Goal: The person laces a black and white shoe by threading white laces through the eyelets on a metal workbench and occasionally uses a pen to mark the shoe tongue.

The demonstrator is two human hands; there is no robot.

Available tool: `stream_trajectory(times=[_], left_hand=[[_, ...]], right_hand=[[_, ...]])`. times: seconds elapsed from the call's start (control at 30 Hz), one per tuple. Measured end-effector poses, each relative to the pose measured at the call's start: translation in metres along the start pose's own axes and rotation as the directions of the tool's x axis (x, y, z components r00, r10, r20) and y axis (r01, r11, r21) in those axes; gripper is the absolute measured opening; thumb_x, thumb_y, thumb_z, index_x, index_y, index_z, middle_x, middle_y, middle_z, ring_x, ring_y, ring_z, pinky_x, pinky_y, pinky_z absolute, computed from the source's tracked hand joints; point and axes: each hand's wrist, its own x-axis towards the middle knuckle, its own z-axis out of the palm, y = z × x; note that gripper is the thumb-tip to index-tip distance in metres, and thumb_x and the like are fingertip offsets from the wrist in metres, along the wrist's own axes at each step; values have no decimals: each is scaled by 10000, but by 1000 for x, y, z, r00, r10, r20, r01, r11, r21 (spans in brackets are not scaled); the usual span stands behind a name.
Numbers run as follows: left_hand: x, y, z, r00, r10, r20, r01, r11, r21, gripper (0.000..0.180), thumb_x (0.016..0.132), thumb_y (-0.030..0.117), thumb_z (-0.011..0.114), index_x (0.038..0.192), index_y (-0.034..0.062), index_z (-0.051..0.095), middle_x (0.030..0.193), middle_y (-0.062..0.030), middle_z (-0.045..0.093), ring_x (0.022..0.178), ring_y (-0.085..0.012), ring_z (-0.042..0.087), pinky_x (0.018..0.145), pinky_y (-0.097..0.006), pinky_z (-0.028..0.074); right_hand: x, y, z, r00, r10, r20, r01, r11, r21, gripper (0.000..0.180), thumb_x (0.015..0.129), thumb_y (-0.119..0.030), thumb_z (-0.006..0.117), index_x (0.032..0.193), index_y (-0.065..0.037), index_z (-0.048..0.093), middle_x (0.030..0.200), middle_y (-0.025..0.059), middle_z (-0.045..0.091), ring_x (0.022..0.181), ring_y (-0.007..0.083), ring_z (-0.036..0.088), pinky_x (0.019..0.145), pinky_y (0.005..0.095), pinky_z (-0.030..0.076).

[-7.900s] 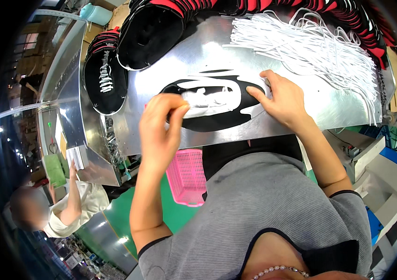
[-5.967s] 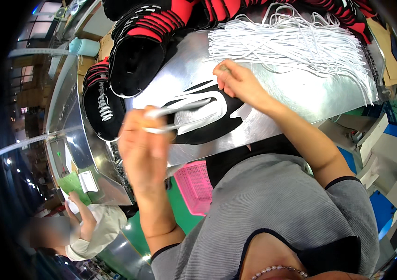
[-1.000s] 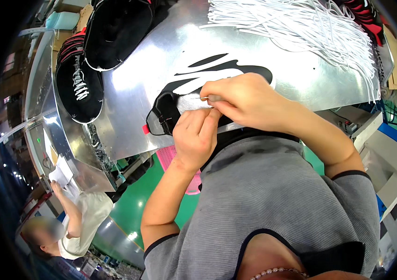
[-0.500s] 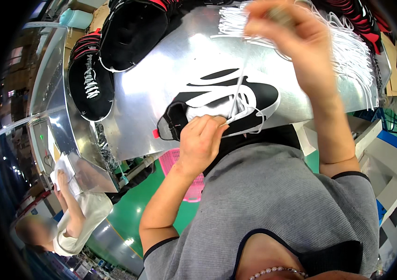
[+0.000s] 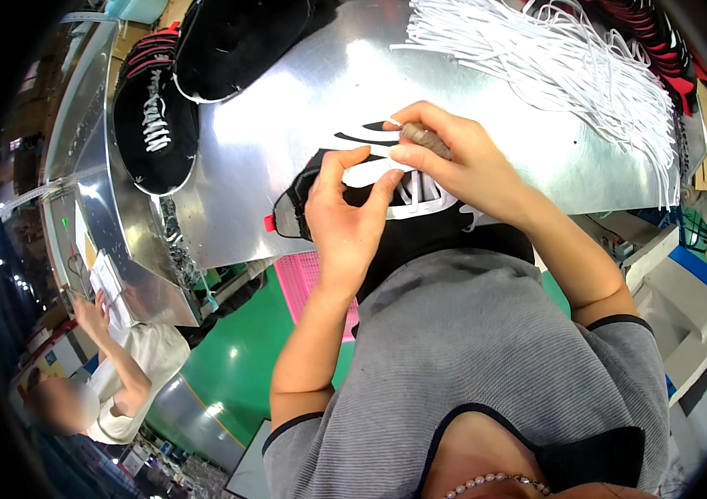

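Observation:
A black and white shoe upper with a red heel tab lies on the metal table's near edge in front of me. Thumb and forefinger of my left hand pinch its white eyelet edge over the opening. My right hand is closed round the short brown handle of a hand tool, close to the left fingertips; its working tip cannot be made out. White laces cross the front of the upper, partly covered by the right hand.
A pile of white shoelaces spreads over the metal table at the far right. Black uppers with red trim lie at the left. Beneath the table stands a pink basket. A co-worker handles papers at far left.
My right hand has come down from the lace pile to the upper, bringing the brown-handled tool. My left hand has shifted up onto the eyelet edge. The upper is tilted differently.

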Motion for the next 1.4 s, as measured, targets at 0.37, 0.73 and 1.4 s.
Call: stream_trajectory(times=[0.37, 0.73, 1.4], left_hand=[[-3, -1, 0, 1000, -27, 14, 26, 998, 54, 363, 783, 124, 803, 1098, 47, 641, 982, -49, 669, 859, -199, 552, 785, -317, 445], [-5, -5, 5, 999, -8, -45, 11, 997, 81, 423, 807, 122, 771, 1194, 61, 612, 1069, -50, 657, 887, -205, 510, 792, -330, 433], [-1, 7, 5, 998, 36, 56, -48, 974, 220, 439, 808, -24, 631, 1240, 25, 567, 1038, -84, 681, 834, -208, 609, 789, -320, 458]], right_hand=[[-18, 2, -12, 978, -188, 91, 208, 833, -512, 107, 893, -121, 652, 943, -46, 595, 694, 89, 652, 631, 290, 644, 548, 377, 466], [-9, -1, -3, 968, -214, 130, 246, 727, -640, 250, 891, -112, 664, 1073, -33, 512, 612, 77, 608, 574, 292, 617, 514, 393, 428], [17, 8, 7, 961, -179, 209, 271, 745, -609, 230, 865, -64, 637, 1031, -9, 486, 671, 132, 622, 646, 325, 641, 554, 391, 471]])
